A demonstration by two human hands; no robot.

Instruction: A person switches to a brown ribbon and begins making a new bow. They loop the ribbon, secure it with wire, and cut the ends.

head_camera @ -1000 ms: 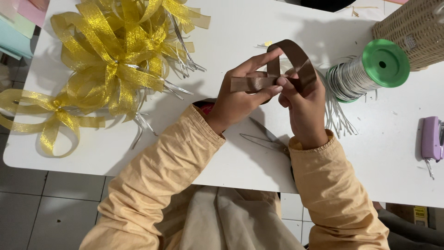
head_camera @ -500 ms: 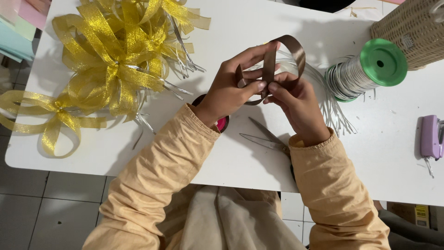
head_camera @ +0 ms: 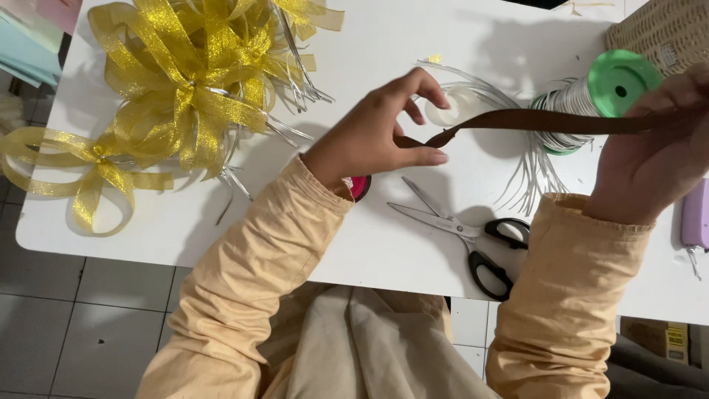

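Note:
A brown ribbon (head_camera: 532,122) is stretched flat between my two hands above the white table (head_camera: 399,244). My left hand (head_camera: 373,137) pinches one end of it between thumb and fingers near the table's middle. At the right edge of the view my right hand (head_camera: 653,151) grips the other end. Black-handled scissors (head_camera: 473,236) lie open on the table just below the ribbon. A spool of silver wire with a green cap (head_camera: 602,92) stands behind the ribbon, beside my right hand.
A heap of gold mesh bows (head_camera: 192,81) covers the table's left part, one bow (head_camera: 81,174) near the left edge. A clear tape roll (head_camera: 454,107), a pink object (head_camera: 360,187) under my left wrist, a wicker basket (head_camera: 665,33) and a lilac stapler (head_camera: 694,218) are also here.
The ribbon was held as a loop between both hands close together. My right hand has pulled away to the right, and the ribbon is now drawn out straight.

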